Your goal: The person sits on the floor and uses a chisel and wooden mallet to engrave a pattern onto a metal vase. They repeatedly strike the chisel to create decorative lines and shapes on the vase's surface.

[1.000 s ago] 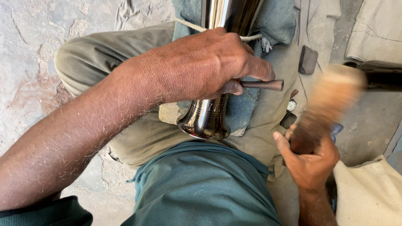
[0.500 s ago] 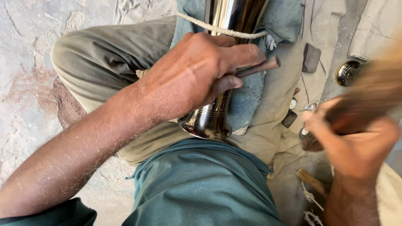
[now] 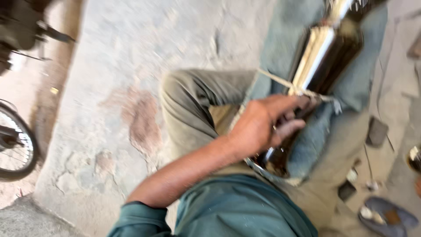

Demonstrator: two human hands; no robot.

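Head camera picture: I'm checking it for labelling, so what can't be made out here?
- Left hand: motion blur hides what its fingers pinch against the shiny long metal vessel.
- Right hand: only a sliver at the right edge, if that; its state is unknown.
- Vessel's top: cut off by the upper edge.
- Spoked wheel: cut by the left edge.
- Small dark bits on the grey cloth: too blurred to identify.

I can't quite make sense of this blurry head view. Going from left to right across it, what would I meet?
Bicycle wheel at the left edge → bare stone floor with a reddish patch → bent knee in olive trousers → left hand gripping a tool → shiny metal vessel lying on blue cloth → small dark block on the ground.
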